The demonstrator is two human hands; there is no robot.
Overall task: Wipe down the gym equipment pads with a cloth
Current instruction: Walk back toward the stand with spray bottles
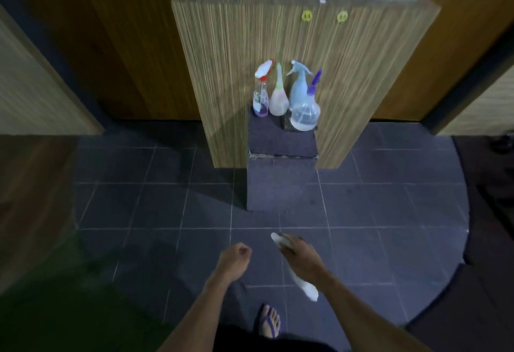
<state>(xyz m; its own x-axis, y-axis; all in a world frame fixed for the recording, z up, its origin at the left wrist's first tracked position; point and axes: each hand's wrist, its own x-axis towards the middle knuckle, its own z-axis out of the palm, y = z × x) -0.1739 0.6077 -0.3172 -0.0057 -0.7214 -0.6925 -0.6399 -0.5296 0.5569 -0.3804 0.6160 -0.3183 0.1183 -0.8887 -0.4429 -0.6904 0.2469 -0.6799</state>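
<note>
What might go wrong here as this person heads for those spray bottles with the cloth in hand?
1. The four spray bottles stand tightly clustered on the small dark stand; reaching for one may topple its neighbours.
2. The white cloth dangles loosely from the right hand and might slip out or drag.
3. The foot wears only an open sandal on tiled floor, so spilled spray could mean slipping.

4 spray bottles point(286, 95), 1 cloth point(301, 282)

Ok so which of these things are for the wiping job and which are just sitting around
For the job: white cloth in the right hand; spray bottles on the dark carpeted block, probably.

Just about: yellow stickers on the wood panel; flip-flop.
</note>
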